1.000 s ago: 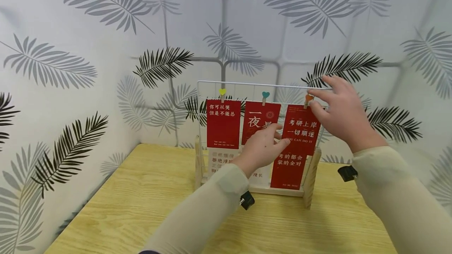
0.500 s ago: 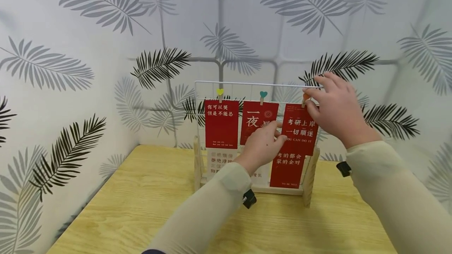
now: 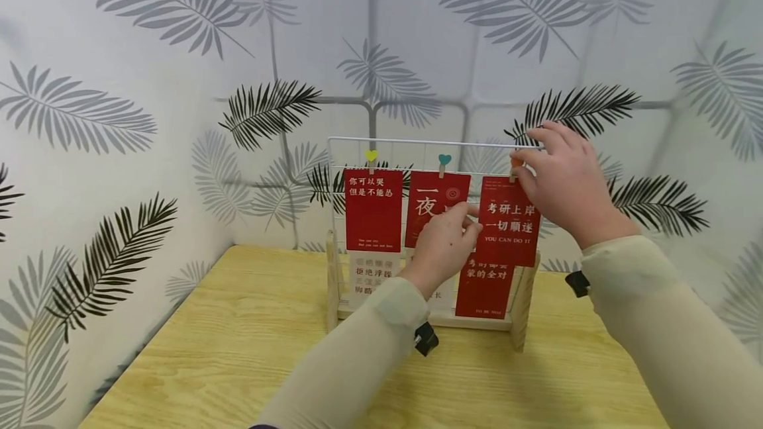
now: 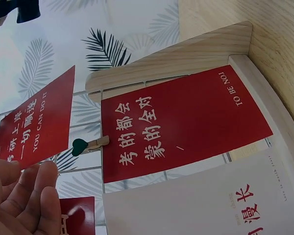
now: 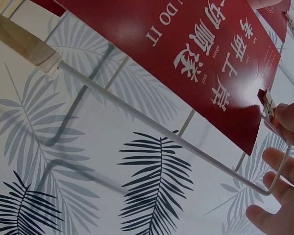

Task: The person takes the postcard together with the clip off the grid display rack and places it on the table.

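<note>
My right hand (image 3: 569, 184) pinches a small wooden clothespin (image 5: 268, 105) with an orange heart (image 3: 516, 161) at the top right of a white wire grid rack (image 3: 405, 142). From that clothespin hangs a red card (image 3: 509, 253) with white Chinese lettering, its lower part tilted out from the grid. Thumb and fingers of my left hand (image 3: 444, 243) hold the card's left edge, as the left wrist view shows. Below it, a second red card (image 4: 186, 125) hangs beside a clothespin with a dark green heart (image 4: 81, 146).
Two more red cards, a left one (image 3: 373, 217) and a middle one (image 3: 420, 184), hang under yellow (image 3: 371, 155) and teal (image 3: 444, 159) heart clips. White cards (image 3: 363, 277) hang lower. The rack's wooden feet (image 3: 523, 310) stand on a wood-grain table (image 3: 238, 336) before a leaf-patterned wall.
My right fingers have drawn in on the orange-heart clothespin. The card's lower part has swung outward, covering more of the card below. My left hand has turned slightly with it.
</note>
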`<state>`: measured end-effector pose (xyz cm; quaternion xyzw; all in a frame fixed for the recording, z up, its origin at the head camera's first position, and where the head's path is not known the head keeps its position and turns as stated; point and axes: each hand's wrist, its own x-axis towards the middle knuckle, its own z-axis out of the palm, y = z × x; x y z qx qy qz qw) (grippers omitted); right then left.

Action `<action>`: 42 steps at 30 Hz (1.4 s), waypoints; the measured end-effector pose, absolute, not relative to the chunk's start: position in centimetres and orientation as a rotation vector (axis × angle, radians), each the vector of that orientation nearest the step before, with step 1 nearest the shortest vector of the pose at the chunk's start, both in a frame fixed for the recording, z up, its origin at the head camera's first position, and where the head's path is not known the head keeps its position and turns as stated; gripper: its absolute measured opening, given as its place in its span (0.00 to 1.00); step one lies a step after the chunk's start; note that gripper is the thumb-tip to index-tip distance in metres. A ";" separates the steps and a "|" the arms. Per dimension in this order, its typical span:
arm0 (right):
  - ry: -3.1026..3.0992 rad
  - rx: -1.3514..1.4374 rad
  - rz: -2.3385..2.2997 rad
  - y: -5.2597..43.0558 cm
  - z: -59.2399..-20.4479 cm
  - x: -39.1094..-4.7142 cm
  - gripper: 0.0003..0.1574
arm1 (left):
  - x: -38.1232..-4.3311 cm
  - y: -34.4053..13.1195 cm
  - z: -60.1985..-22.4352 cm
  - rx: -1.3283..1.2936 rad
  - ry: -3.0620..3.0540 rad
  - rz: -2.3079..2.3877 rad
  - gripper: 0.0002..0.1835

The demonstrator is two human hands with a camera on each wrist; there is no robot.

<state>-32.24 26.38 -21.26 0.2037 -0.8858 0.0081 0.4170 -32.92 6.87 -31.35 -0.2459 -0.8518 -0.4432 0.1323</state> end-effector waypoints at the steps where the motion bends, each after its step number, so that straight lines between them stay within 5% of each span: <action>1: -2.222 0.513 0.026 26.4 -21.3 -32.3 0.11 | -32.9 6.9 -31.4 -0.710 -2.467 -1.297 0.16; 42: -2.229 0.485 0.302 25.7 -21.2 -31.9 0.08 | -32.9 7.3 -31.2 -0.645 -2.419 -1.356 0.10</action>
